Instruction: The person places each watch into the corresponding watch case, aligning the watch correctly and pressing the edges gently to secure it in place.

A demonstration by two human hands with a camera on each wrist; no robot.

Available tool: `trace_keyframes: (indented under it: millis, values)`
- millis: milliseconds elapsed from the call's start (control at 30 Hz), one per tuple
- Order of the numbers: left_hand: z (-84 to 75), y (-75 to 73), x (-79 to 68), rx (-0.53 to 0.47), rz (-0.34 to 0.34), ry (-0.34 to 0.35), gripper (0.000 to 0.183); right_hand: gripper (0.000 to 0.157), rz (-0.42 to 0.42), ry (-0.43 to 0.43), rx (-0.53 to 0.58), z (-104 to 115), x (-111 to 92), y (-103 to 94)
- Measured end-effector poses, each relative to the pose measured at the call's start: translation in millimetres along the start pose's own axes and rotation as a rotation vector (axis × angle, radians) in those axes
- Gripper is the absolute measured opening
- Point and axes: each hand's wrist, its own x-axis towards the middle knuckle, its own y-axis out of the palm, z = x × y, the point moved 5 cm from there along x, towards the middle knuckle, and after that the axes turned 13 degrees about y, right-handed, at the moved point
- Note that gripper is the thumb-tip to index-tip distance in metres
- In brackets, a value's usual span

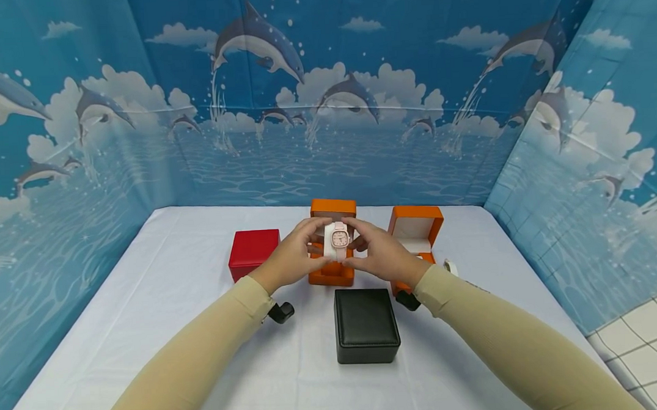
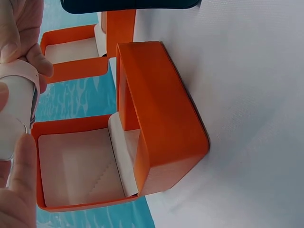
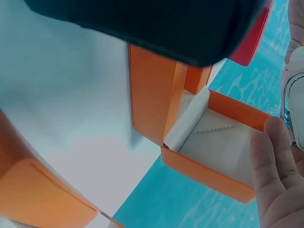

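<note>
Pink watch point(image 1: 340, 239) held by fingers of left hand point(image 1: 293, 255) and right hand point(image 1: 384, 253), neither nearer, strap point(image 1: 341, 254) square to the line between them, above open orange box point(image 1: 332, 279).

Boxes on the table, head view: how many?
4: red box at left, open orange box at back middle, second open orange box at right, black box nearest the camera. The sleeves might hide others.
</note>
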Motion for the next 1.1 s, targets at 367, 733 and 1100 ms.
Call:
trace_keyframes:
  millis: [367, 733, 1100]
  values:
    - [0.3, 1.3, -0.9, 0.012, -0.005, -0.017, 0.076, 0.089, -0.01, -0.021, -0.024, 1.2, -0.3, 0.7]
    - [1.4, 1.0, -0.9, 0.039, -0.004, -0.019, 0.077, 0.087, -0.014, -0.038, -0.033, 1.3, 1.9, 2.9]
    - [0.3, 0.5, -1.3, 0.041, -0.008, -0.01, 0.075, 0.085, -0.02, -0.058, -0.037, 1.8, 4.1, 5.0]
